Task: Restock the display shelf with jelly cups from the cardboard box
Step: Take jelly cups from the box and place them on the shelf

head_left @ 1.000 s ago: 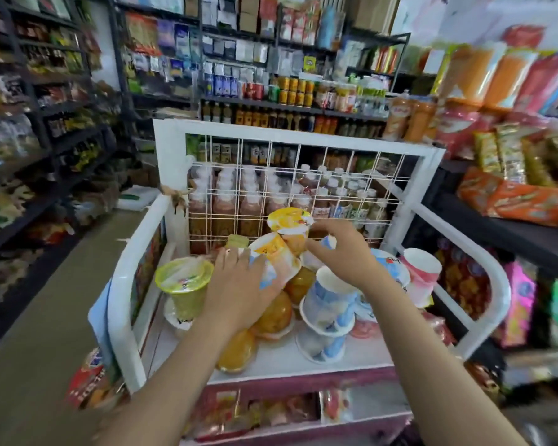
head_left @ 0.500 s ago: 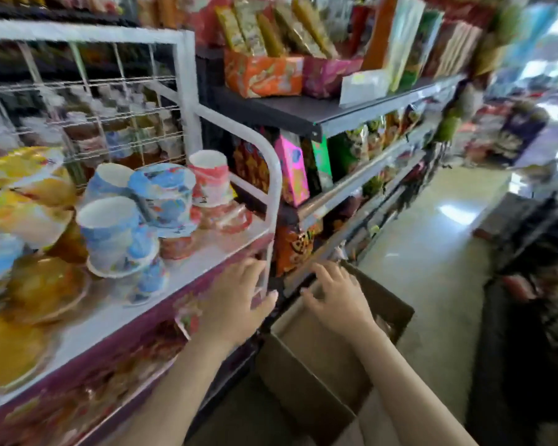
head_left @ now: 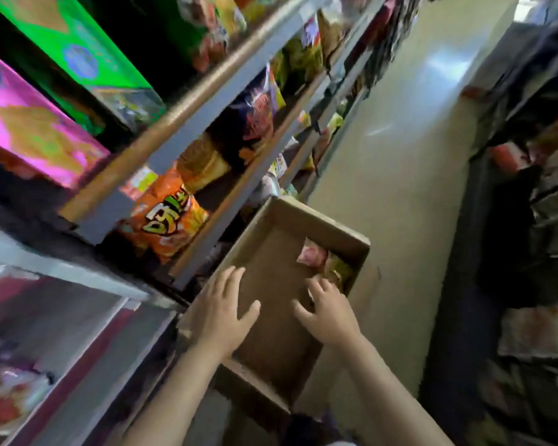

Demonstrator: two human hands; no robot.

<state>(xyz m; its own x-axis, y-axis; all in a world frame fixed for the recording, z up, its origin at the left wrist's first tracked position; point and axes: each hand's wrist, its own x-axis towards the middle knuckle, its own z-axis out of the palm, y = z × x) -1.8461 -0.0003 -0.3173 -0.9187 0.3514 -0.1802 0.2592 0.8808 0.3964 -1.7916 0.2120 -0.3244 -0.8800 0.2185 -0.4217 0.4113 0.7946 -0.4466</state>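
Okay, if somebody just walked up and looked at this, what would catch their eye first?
Probably the two bare hands, left hand and right hand, reaching with spread fingers into the nearly empty cardboard box on the floor. A few jelly cups lie in its far right corner. Up left, bright pink and green boxes glare from the shelf.

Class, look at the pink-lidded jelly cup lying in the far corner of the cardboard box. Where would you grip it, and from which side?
Grip the pink-lidded jelly cup across its sides just below the lid, coming down from above. The cardboard box walls close off the far sides, and the open right hand is already nearest. Blur hides its exact tilt.
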